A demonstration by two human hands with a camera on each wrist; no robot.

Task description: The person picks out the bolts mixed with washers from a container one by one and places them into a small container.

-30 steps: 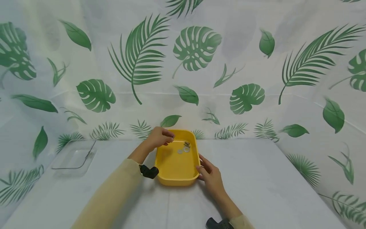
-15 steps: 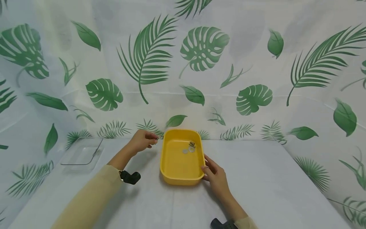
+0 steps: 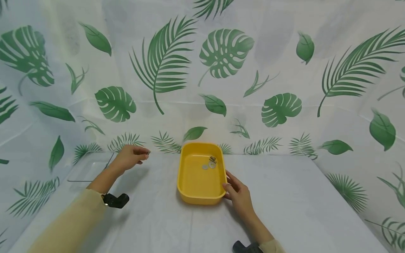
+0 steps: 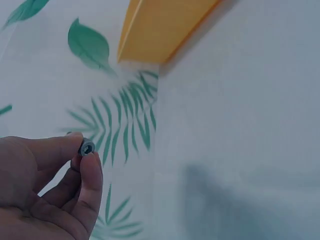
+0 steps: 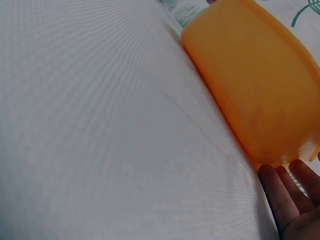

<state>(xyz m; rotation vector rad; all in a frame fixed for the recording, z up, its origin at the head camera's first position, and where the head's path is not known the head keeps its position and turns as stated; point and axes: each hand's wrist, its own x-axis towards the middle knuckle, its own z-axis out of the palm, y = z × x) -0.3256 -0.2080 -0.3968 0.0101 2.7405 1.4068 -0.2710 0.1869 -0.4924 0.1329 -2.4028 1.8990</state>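
Observation:
My left hand [image 3: 128, 157] is raised above the table, left of the yellow tray [image 3: 199, 201]. Between thumb and forefinger it pinches a small metal bolt [image 4: 87, 147], whose round head with a recess faces the left wrist camera. On the tray's right side, my right hand [image 3: 238, 195] grips the wall near the front corner, thumb at the rim and fingers outside. In the right wrist view those fingers [image 5: 278, 192] touch the tray's outer wall. Inside the tray lie flat washers [image 3: 212, 164] and a few short metal pieces [image 3: 213, 159], too small to tell exactly.
At the back left stands a clear rectangular container [image 3: 79, 181] with a dark rim, partly covered by my left forearm. A white cloth [image 3: 284, 203] covers the table. Behind it rises a leaf-print backdrop [image 3: 234, 116].
My left hand has moved left, out from over the tray toward the clear container, still pinching the bolt. The right hand keeps its hold on the tray. The head view has shifted slightly.

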